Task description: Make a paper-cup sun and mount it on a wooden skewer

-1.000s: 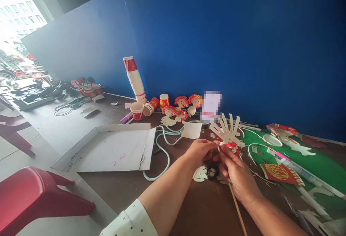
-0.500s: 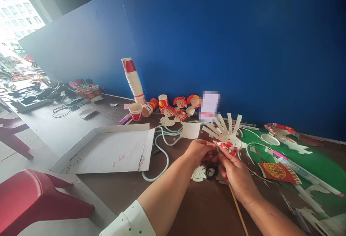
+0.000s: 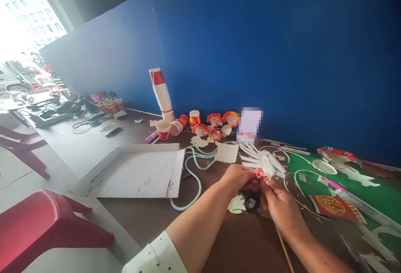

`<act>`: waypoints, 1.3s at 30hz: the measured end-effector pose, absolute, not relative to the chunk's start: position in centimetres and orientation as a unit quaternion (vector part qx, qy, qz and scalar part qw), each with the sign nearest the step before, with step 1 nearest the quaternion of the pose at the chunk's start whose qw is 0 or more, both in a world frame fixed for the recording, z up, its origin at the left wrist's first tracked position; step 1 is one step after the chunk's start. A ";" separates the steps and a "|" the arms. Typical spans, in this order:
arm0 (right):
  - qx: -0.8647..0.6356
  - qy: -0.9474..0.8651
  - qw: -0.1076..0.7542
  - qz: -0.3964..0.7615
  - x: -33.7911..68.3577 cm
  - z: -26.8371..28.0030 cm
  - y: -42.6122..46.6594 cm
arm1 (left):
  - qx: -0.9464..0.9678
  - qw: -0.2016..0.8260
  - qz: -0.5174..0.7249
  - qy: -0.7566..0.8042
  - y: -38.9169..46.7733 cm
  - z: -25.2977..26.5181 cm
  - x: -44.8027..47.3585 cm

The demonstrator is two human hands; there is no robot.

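Both hands meet around a paper cup cut into long strips, white inside, with red curled ends at my fingers. My left hand pinches a red strip at its near side. My right hand is closed on the same cut cup, fingers bent under it. A thin wooden stick runs down from beneath my right palm; its upper end is hidden. Below my hands lie a white paper cutout and a black coiled thing, partly covered.
A shallow white box lid lies left, beside a pale blue cable. Behind stand stacked paper cups and several finished paper figures. A green mat with scraps and a red cup piece is right. A red stool stands lower left.
The cut cup has turned in my hands: its strips, fanned upright before, now lean left and look foreshortened. The whole view has shifted a little, moving the scene rightward.
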State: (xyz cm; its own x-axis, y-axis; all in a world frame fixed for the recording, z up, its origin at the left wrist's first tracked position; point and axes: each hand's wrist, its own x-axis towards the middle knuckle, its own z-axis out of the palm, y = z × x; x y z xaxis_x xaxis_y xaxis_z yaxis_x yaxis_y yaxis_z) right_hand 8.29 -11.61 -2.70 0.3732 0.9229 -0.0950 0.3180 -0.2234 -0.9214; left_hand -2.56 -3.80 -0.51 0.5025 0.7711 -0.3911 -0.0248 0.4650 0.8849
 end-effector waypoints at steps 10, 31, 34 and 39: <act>-0.691 -0.443 0.459 0.340 7.9 -2.4 -12.0 | 0.457 0.734 0.275 0.421 -3.9 -0.2 -2.7; -0.653 -0.431 0.489 0.387 7.6 -2.2 -11.8 | 0.423 0.744 0.314 0.411 -4.2 -0.5 -1.8; -0.655 -0.428 0.490 0.385 7.7 -2.1 -11.9 | 0.421 0.749 0.301 0.414 -4.3 -0.2 -2.1; -0.648 -0.415 0.500 0.396 7.9 -2.0 -11.7 | 0.426 0.756 0.288 0.406 -4.1 -0.1 -2.5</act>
State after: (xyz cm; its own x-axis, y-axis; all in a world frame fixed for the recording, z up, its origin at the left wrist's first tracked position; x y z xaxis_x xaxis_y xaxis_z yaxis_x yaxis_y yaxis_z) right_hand 7.90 -11.75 -2.01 0.3413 0.9347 -0.0991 0.1417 -0.1554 -0.9776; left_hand -2.46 -4.15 -0.06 0.5048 0.7805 -0.3687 -0.0888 0.4718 0.8772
